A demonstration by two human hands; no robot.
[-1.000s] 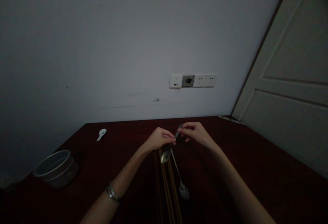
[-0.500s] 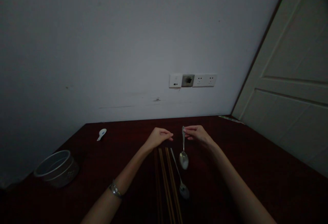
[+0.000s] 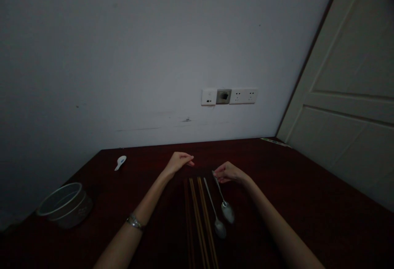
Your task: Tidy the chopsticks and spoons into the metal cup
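Observation:
My right hand [image 3: 228,173] pinches the handle tip of a metal spoon [image 3: 224,203] whose bowl rests on the dark red table [image 3: 308,203], pointing toward me. A second metal spoon [image 3: 214,211] lies just left of it, parallel. Several wooden chopsticks [image 3: 198,219] lie side by side to the left of the spoons. My left hand [image 3: 179,161] hovers beyond the chopsticks' far ends with fingers loosely curled and nothing in them; a watch is on that wrist.
A round metal bowl [image 3: 63,205] stands at the table's left edge. A small white ceramic spoon [image 3: 120,162] lies far left near the wall. Wall sockets [image 3: 229,96] sit above the table. A pale door [image 3: 353,109] stands to the right.
Both hands held the spoon in the air; the left hand let go and drew back left. The right hand lowered the spoon onto the table beside the other one.

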